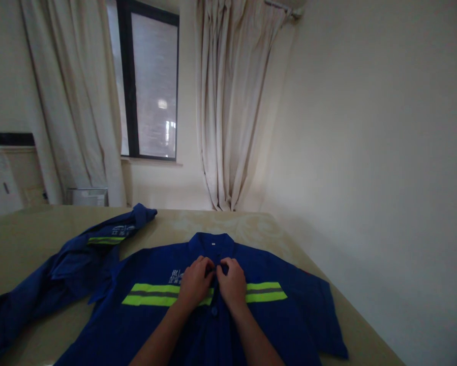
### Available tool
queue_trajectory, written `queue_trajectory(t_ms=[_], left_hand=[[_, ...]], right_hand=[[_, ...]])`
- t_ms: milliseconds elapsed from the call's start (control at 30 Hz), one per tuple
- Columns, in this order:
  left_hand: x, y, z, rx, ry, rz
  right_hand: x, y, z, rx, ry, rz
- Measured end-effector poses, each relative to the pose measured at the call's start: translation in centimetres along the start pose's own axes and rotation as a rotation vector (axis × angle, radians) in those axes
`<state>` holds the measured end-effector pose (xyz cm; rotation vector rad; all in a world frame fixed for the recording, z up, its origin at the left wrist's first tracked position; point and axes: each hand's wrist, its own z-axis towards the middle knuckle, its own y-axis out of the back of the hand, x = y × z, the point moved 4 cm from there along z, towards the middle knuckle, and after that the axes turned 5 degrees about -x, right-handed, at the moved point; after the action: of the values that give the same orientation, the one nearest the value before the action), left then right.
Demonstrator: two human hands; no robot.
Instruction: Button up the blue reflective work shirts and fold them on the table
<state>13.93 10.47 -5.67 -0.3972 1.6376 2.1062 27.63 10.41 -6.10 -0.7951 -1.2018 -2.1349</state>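
A blue work jacket (274,264) with yellow-green reflective strips lies front side up, its collar pointing away from me. Both hands meet at its front opening, a little below the collar. My left hand (196,280) pinches the placket edge on the left, beside the white printed lettering. On the other edge, my right hand (231,282) pinches the cloth with thumb and fingers. Whatever lies between the fingertips is mostly covered by them. Below the hands a dark button (214,310) shows on the placket.
Another blue garment (83,254) with a reflective strip lies crumpled at the left, touching the jacket's sleeve side. The glossy beige table (247,219) runs along a white wall (365,152) on the right. Curtains (228,101) and a window (154,86) stand behind it.
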Motion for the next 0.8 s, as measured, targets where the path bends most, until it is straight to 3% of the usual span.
queue_trajectory(t_ms=[133, 333, 467, 667, 800], left_hand=[[0.4, 0.1, -0.1, -0.034, 0.007, -0.127], [0.0, 0.4, -0.3, -0.074, -0.054, -0.231], [-0.2, 0.5, -0.4, -0.102, -0.066, -0.221], [-0.7, 0.6, -0.8, -0.11, -0.062, -0.157], [-0.8, 0.7, -0.8, -0.1, -0.05, -0.12]], right_hand=[[-0.7, -0.1, 0.4, -0.003, 0.073, 0.141], [0.1, 0.2, 0.3, 0.099, 0.108, 0.127], [0.9, 0.5, 0.0, 0.068, 0.135, 0.114], [0.4, 0.5, 0.2, 0.059, 0.005, 0.057], [0.4, 0.5, 0.2, 0.051, 0.054, 0.082]])
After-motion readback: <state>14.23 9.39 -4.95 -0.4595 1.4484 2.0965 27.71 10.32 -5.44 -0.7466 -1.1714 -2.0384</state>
